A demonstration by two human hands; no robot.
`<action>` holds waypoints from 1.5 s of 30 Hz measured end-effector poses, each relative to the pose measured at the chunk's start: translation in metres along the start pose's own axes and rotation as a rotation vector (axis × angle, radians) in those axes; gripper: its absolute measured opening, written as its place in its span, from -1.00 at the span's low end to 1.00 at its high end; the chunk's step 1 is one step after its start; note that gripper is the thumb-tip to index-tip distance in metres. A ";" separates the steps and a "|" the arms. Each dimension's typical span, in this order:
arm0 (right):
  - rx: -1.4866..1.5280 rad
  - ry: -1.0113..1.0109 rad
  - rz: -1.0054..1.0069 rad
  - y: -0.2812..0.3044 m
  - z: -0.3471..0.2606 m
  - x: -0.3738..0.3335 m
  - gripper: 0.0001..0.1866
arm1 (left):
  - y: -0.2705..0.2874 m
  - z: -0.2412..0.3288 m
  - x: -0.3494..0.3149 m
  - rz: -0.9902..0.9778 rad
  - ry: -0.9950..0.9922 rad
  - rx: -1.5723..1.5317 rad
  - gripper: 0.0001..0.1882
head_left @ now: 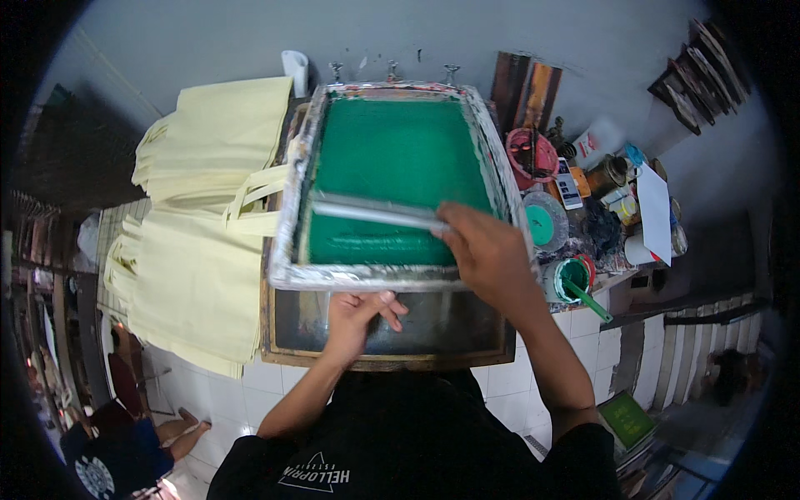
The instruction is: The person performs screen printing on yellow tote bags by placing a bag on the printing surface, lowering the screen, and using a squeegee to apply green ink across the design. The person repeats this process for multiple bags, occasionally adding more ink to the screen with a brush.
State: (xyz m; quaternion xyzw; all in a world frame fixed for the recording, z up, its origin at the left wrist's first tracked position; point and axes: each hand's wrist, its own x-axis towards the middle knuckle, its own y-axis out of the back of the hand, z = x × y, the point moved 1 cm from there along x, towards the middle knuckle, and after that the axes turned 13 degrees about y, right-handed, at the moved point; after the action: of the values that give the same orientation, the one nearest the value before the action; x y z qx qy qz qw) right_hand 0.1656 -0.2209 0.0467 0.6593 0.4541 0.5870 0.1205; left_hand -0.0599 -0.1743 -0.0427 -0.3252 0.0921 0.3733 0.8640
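The right hand reaches in from the near right, forearm slanting far and left, knuckles up, its fingers closed around the right end of a long pale squeegee. The squeegee lies crosswise over the near half of the green screen, inside its frame; the gripping palm and thumb are mostly hidden behind the back of the hand, and whether the blade touches the screen is hard to tell. The left hand is raised at the frame's near edge, above the dark board, wrist bent up from a forearm that slants in from the near left. Its visible fingers are loosely bent; the frame may cover the rest, so I cannot tell whether it grips the rim. Cream bags lie left, partly behind the frame.
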 end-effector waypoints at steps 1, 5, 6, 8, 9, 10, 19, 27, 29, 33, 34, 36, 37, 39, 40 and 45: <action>-0.057 0.026 -0.067 -0.015 0.001 -0.012 -0.77 | 0.007 -0.014 0.001 0.030 0.026 0.009 -0.74; -0.210 0.007 -0.340 -0.061 0.010 -0.031 -0.80 | 0.017 -0.046 0.003 0.136 0.162 0.042 -0.79; -0.233 -0.030 -0.416 -0.065 0.011 -0.028 -0.79 | 0.017 -0.048 0.002 0.155 0.205 0.045 -0.80; -0.152 0.027 -0.317 -0.057 0.021 -0.019 -0.79 | 0.019 -0.047 0.003 0.140 0.248 0.042 -0.79; -0.109 0.061 -0.262 -0.050 0.024 -0.012 -0.79 | 0.021 -0.046 0.003 0.135 0.242 0.047 -0.78; -0.075 0.031 -0.327 -0.042 0.020 -0.005 -0.80 | 0.024 -0.045 0.003 0.134 0.238 0.052 -0.78; -0.112 0.125 -0.450 -0.046 -0.007 -0.037 -0.80 | 0.020 -0.050 0.002 0.143 0.214 0.009 -0.80; -0.211 0.164 -0.372 -0.107 0.154 0.062 -0.65 | 0.039 -0.058 0.005 0.039 0.251 0.075 -0.82; -0.177 0.131 -0.373 -0.116 0.197 0.093 -0.59 | 0.040 -0.053 0.007 -0.005 0.322 -0.035 -0.77; -0.042 -0.191 -0.652 -0.114 0.220 0.153 -0.55 | 0.034 -0.030 -0.010 -0.045 0.451 -0.355 -0.68; -0.036 -0.199 -0.625 -0.113 0.224 0.157 -0.53 | 0.031 -0.027 -0.014 -0.053 0.468 -0.382 -0.66; -0.082 -0.219 -0.606 -0.116 0.228 0.162 -0.49 | 0.035 -0.009 -0.012 -0.202 0.504 -0.218 -0.66; -0.133 -0.230 -0.613 -0.120 0.228 0.163 -0.48 | 0.037 0.004 -0.004 -0.248 0.510 -0.113 -0.68; -0.259 -0.210 -0.562 -0.128 0.226 0.159 -0.42 | 0.033 0.040 0.021 -0.296 0.430 0.071 -0.75; -0.330 -0.178 -0.505 -0.132 0.222 0.150 -0.37 | 0.028 0.056 0.042 -0.204 0.209 0.236 -0.78; -0.379 -0.109 -0.409 -0.140 0.203 0.130 -0.26 | 0.031 0.162 0.169 0.453 -0.857 1.152 -0.69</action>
State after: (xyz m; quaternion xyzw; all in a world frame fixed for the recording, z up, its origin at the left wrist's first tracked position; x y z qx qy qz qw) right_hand 0.2676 0.0299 -0.0209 0.5504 0.4525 0.5886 0.3819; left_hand 0.0238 0.0427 -0.0013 0.3787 -0.0071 0.5285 0.7597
